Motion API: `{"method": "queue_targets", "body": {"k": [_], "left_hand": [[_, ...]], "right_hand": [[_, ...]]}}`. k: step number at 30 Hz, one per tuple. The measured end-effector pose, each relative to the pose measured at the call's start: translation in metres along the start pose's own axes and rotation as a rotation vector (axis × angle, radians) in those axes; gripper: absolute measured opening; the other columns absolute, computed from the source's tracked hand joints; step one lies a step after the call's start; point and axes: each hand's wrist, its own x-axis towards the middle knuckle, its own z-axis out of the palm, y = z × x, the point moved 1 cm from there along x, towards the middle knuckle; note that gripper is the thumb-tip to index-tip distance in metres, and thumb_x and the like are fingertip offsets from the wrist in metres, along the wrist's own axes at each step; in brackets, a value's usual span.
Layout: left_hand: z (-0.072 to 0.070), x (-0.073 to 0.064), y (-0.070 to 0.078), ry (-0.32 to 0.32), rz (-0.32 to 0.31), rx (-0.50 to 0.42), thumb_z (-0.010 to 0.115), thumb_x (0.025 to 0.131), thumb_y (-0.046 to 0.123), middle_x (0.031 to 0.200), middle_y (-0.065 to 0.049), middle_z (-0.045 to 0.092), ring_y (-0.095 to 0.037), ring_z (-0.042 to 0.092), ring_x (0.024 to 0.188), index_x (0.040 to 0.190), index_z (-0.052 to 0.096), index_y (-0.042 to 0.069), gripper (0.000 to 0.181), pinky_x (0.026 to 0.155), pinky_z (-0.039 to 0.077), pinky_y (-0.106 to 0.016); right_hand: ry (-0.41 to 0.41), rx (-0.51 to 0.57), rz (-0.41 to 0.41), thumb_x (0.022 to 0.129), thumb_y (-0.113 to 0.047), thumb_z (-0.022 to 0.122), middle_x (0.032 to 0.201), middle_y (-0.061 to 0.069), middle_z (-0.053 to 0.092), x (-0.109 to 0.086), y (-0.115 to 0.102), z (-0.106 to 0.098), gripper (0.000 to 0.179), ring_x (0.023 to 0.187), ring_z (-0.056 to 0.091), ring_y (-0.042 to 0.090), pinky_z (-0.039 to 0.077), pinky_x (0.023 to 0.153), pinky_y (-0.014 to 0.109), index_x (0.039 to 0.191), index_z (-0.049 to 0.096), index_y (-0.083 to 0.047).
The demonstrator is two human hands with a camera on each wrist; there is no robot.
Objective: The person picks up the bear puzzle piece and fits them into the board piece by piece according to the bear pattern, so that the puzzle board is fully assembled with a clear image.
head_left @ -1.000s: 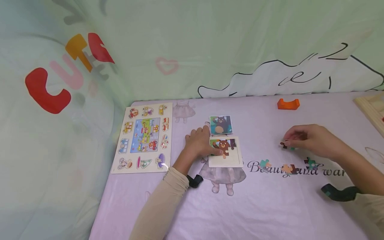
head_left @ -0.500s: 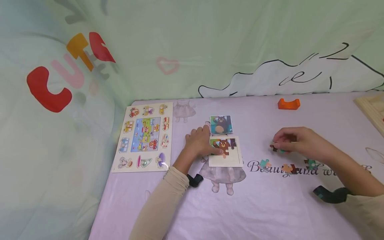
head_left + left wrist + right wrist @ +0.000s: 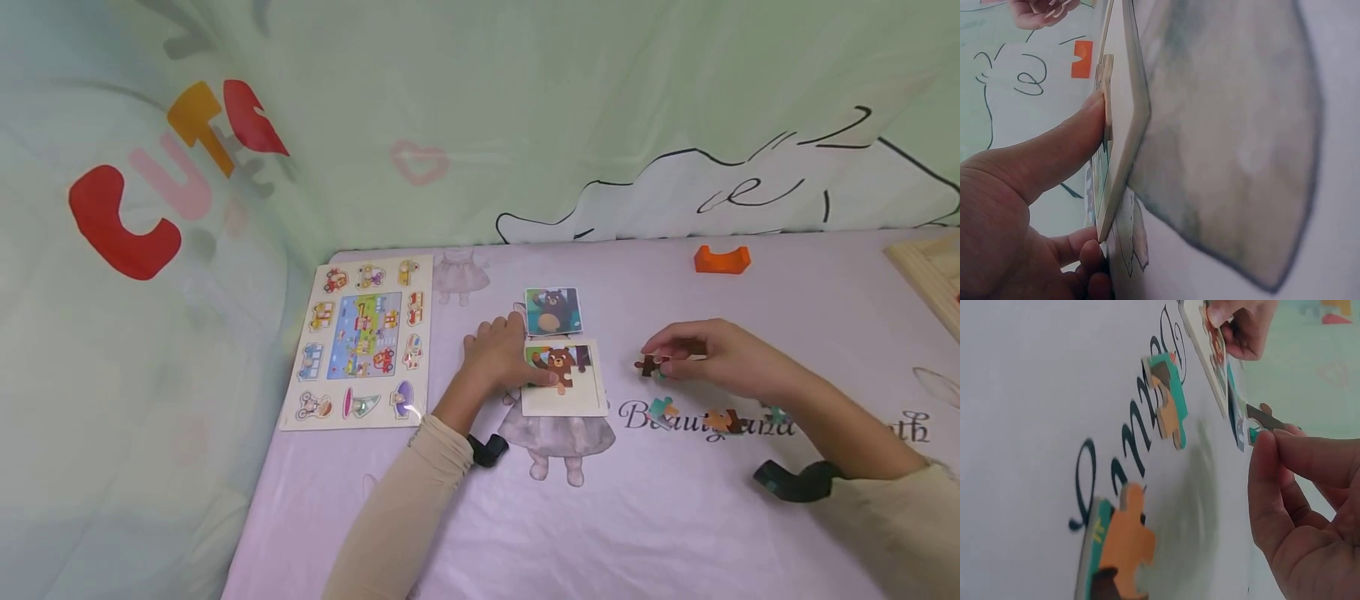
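Note:
In the head view my left hand (image 3: 495, 358) holds the small bear puzzle board (image 3: 562, 406) at its left edge. Its thumb presses on the fitted bear pieces, and the left wrist view shows fingers at the board's edge (image 3: 1138, 119). The board's lower part is bare. To its right, my right hand (image 3: 723, 358) pinches a dark brown and teal puzzle piece (image 3: 648, 365) between thumb and fingertips, raised off the cloth in the right wrist view. Loose puzzle pieces lie below that hand: a teal one (image 3: 662, 412), an orange-brown one (image 3: 724, 422) and a teal one partly hidden by the forearm.
A bear picture card (image 3: 553, 312) lies just beyond the board. At left is a larger vehicle puzzle board (image 3: 356, 406). An orange notched block (image 3: 722, 260) sits at the back, and a wooden frame (image 3: 926, 279) at the far right. Fabric walls stand behind and left.
My right hand has moved left toward the bear board, carrying the puzzle piece. The left hand has stayed on the board.

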Motion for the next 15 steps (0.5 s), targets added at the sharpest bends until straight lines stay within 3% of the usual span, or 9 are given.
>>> {"method": "queue_targets", "body": {"k": [8,15], "left_hand": [[0.001,0.001,0.000,0.002,-0.008,-0.002,0.082,0.072,0.066,0.121,-0.006,0.058,-0.026,0.049,0.110,0.142,0.044,0.013,0.095,0.095,0.040,-0.048],[0.001,0.000,0.000,0.000,-0.007,0.002,0.082,0.072,0.067,0.122,-0.006,0.058,-0.027,0.050,0.111,0.142,0.044,0.013,0.096,0.095,0.040,-0.047]], "right_hand": [[-0.010,0.020,0.066,0.093,-0.019,0.076,0.097,0.001,0.070,0.008,-0.008,0.010,0.021,0.090,0.062,0.017,0.053,0.076,0.022,0.114,0.073,-0.016],[-0.021,0.033,0.054,0.092,-0.023,0.077,0.099,-0.001,0.074,0.015,-0.014,0.017,0.019,0.092,0.062,0.019,0.054,0.077,0.023,0.110,0.076,-0.018]]}}
